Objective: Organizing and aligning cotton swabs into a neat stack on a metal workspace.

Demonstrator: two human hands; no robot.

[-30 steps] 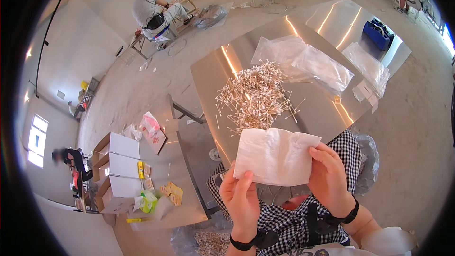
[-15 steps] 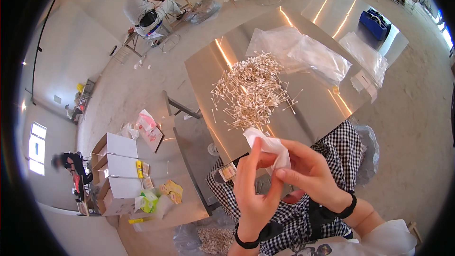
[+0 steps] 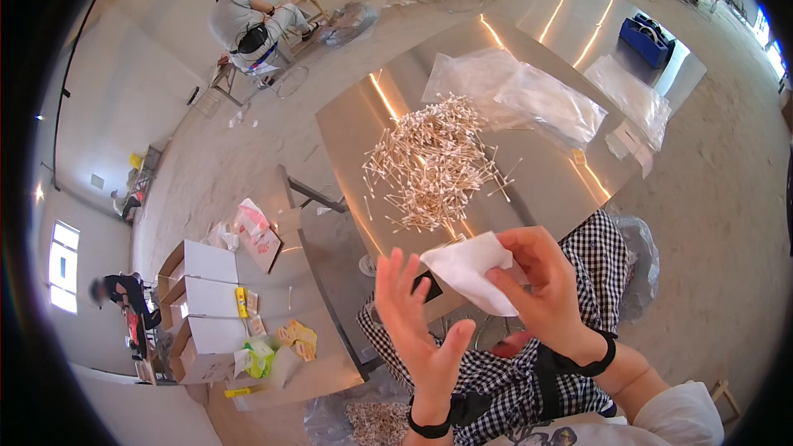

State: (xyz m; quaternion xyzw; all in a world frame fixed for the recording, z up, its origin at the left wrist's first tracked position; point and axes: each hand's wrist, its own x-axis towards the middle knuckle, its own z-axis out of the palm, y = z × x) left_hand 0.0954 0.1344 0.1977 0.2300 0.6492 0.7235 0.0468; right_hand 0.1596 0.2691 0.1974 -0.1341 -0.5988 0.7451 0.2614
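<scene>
My right hand pinches a crumpled white sheet, which looks like a folded tissue, by its right side. Just left of it, my left hand is held up with its fingers spread, apart from the sheet and holding nothing. Beyond both hands, a loose heap of cotton swabs with wooden sticks lies on the metal table. Whether anything is inside the white sheet cannot be seen.
Clear plastic bags lie behind the heap. A blue tape dispenser stands at the far right. On the left side table are white cardboard boxes, a yellow tube and crumpled wrappers. A seated person works farther back.
My left hand has let go of the white sheet and spread its fingers, moving slightly left. The right hand keeps the sheet, which now shows more of its flat face.
</scene>
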